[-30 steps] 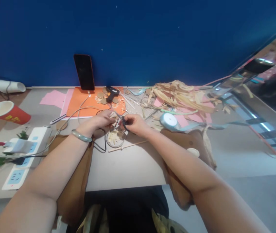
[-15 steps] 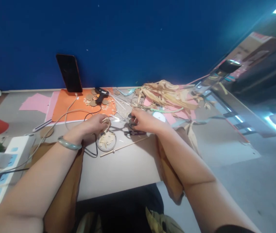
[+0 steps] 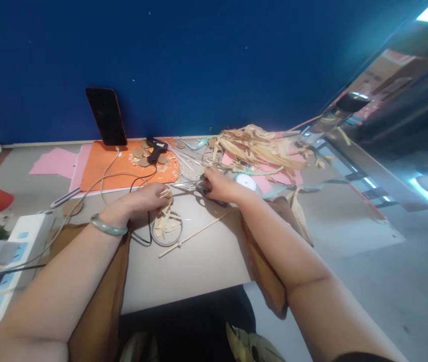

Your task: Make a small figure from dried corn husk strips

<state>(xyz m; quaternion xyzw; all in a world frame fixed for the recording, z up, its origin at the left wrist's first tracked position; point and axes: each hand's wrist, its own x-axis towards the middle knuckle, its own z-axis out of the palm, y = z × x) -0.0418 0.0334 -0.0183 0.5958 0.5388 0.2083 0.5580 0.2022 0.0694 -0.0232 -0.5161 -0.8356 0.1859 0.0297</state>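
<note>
My left hand (image 3: 151, 197) is closed, its fingertips pinching pale dried husk (image 3: 166, 213). The husk hangs down over a small round hoop (image 3: 156, 240) on the table. A thin wooden stick (image 3: 195, 235) lies slantwise beside the hoop, touching its lower edge. Across from it, my right hand (image 3: 217, 186) is wrapped around the dark handles of a pair of scissors (image 3: 188, 185). The metal blades point left, toward my left fingertips. Whether the blades touch the husk is too blurred to tell.
Behind my hands, a black glue gun (image 3: 156, 149) and wooden discs lie on orange paper (image 3: 101, 168). A dried husk pile (image 3: 255, 148) covers pink paper at the right. A phone (image 3: 106, 115) leans on the blue partition. A power strip (image 3: 14, 256) stands at left.
The scissors' blades now reach out leftward from my right hand. The hoop and the stick's left end have shifted slightly toward me, and the husk under my left hand hangs lower.
</note>
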